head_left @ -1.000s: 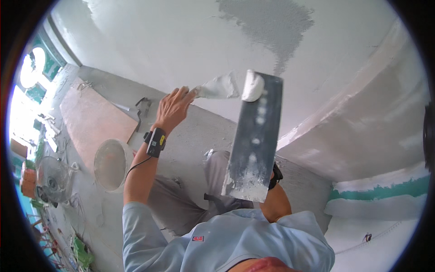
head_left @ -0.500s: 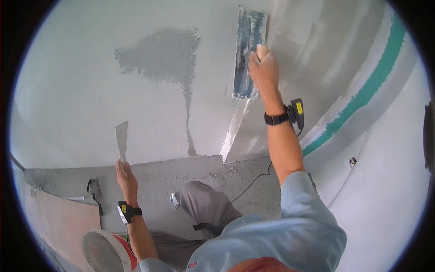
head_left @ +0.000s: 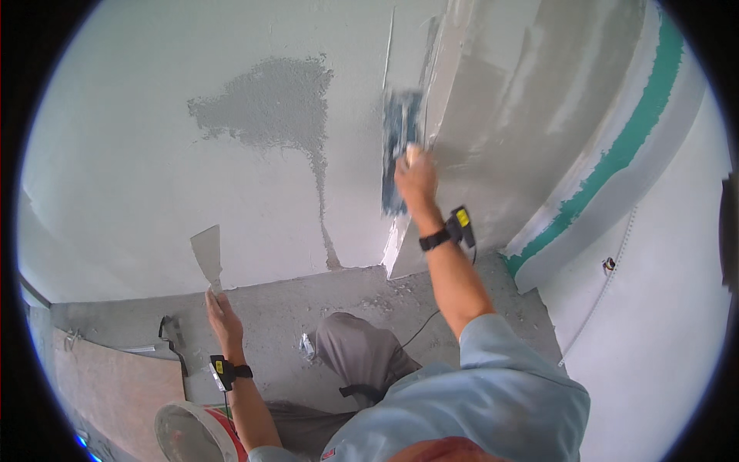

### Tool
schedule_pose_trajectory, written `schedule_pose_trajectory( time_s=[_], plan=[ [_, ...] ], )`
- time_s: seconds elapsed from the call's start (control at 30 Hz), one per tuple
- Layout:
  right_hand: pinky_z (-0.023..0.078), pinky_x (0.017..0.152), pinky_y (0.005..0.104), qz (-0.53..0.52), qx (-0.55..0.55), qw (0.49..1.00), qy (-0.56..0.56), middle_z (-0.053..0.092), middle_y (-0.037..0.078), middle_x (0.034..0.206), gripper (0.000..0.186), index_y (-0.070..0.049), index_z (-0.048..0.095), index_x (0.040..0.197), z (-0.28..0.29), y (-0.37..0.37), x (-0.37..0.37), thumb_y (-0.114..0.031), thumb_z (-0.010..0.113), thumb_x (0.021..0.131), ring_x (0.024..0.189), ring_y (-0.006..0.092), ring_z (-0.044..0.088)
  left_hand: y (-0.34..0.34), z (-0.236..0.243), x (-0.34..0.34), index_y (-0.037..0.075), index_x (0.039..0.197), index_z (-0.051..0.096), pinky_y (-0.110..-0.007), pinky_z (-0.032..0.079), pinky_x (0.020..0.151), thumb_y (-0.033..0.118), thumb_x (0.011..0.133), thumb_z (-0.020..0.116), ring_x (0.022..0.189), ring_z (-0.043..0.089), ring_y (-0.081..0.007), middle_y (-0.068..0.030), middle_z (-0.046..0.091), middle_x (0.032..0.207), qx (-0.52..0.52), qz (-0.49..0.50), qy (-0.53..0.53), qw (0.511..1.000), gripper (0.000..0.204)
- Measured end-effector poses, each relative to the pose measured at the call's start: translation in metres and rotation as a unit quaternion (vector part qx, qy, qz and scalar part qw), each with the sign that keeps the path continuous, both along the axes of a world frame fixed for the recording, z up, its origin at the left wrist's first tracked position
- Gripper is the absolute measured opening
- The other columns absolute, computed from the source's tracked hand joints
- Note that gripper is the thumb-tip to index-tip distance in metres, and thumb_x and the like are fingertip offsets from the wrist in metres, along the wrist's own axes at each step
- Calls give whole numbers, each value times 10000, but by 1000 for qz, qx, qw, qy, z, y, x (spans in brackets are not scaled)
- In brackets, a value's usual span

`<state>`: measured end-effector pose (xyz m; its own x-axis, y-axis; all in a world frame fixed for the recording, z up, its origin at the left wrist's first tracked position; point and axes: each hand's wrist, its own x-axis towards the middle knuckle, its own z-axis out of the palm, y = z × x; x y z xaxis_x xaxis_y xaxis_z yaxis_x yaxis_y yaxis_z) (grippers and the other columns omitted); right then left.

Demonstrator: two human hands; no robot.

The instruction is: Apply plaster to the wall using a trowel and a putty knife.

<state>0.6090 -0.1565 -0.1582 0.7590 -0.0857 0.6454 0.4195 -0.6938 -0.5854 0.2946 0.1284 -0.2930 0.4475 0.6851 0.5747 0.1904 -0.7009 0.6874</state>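
Observation:
My right hand is closed round the pale handle of a plastering trowel. The trowel's long blue-grey blade, smeared with white, lies against the wall beside its corner edge and looks blurred by motion. In my left hand is a putty knife, held by its handle with the wide blade pointing up, apart from the wall. Between the two tools, a rough darker grey patch shows on the wall, with a thin strip running down from it to the floor.
A bucket with a red band stands at my lower left, next to a brownish board. A black strap lies on the grey floor. To the right, a green stripe runs along the wall beyond the corner. Crumbs litter the floor.
My right hand has drawn the trowel down along the corner edge and slightly left. The putty knife in my left hand sits a little lower, its blade turned broader to view.

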Motion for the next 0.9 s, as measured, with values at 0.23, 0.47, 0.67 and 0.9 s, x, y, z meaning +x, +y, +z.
schedule_pose_trajectory(
  time_s=[0.23, 0.47, 0.67, 0.9],
  plan=[
    [477, 607, 371, 100, 19, 989, 110, 583, 182, 730, 271, 12, 512, 878, -116, -23, -67, -212, 594, 750, 660, 333, 589, -34, 21, -2, 1, 1057, 447, -232, 344, 529, 276, 907, 380, 619, 379, -74, -11, 474, 751, -305, -165, -15, 938, 320],
    [409, 455, 214, 568, 356, 695, 262, 512, 18, 662, 155, -42, 519, 836, 1, -1, -81, -174, 563, 768, 541, 86, 505, -92, 60, 21, 24, 1017, 505, -205, 335, 517, 394, 889, 423, 585, 373, -50, 28, 434, 678, -390, -421, 108, 812, 399],
    [375, 448, 220, 648, 51, 650, 392, 469, -3, 517, 147, -21, 550, 735, 28, 28, -94, -162, 589, 731, 468, 80, 456, -94, 92, 21, -2, 963, 502, -216, 303, 481, 456, 872, 418, 549, 346, -65, 19, 397, 638, -466, -445, 10, 764, 474],
    [423, 588, 268, 494, -270, 798, 215, 531, 46, 662, 211, -5, 554, 807, 69, 1, -58, -142, 594, 651, 626, 116, 475, -33, 98, -13, 41, 970, 488, -203, 386, 531, 410, 872, 435, 592, 434, -62, 9, 462, 715, -392, -226, -109, 885, 386]
  ],
)
